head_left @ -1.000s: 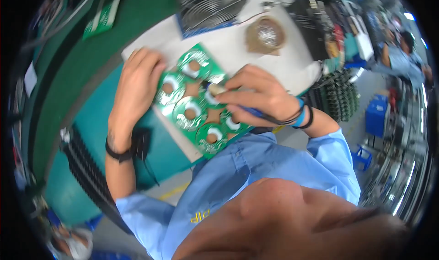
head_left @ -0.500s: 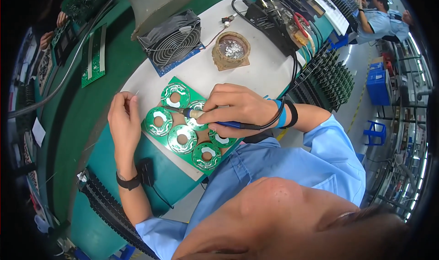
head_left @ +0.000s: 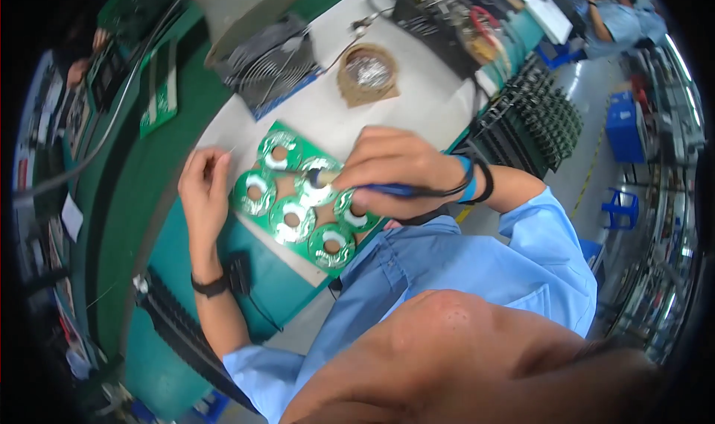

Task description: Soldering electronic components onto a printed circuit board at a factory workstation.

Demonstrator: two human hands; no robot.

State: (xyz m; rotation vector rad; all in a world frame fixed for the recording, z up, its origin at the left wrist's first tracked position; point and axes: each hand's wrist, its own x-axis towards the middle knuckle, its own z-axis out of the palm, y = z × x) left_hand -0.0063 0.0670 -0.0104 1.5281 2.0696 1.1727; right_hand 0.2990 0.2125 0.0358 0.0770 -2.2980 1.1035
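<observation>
In front of me lies a green circuit board panel with several round, ring-shaped boards, each with a hole in the middle. My right hand is closed around a soldering iron with a blue handle, held low over the panel's upper part. The iron's tip is blurred, so contact with the board cannot be made out. Beside the panel's left edge, my left hand is raised with fingers pinched. A thin strand of solder wire sticks out from its fingertips.
A round solder pot and a fan stand beyond the panel, below a grey funnel-shaped hood. Cluttered tools fill the far right. A rack of boards stands right. Other people work at far left and right.
The whole view has shifted slightly and blurred. My right hand and the soldering iron have moved a little to the right over the panel. My left hand keeps its pinch.
</observation>
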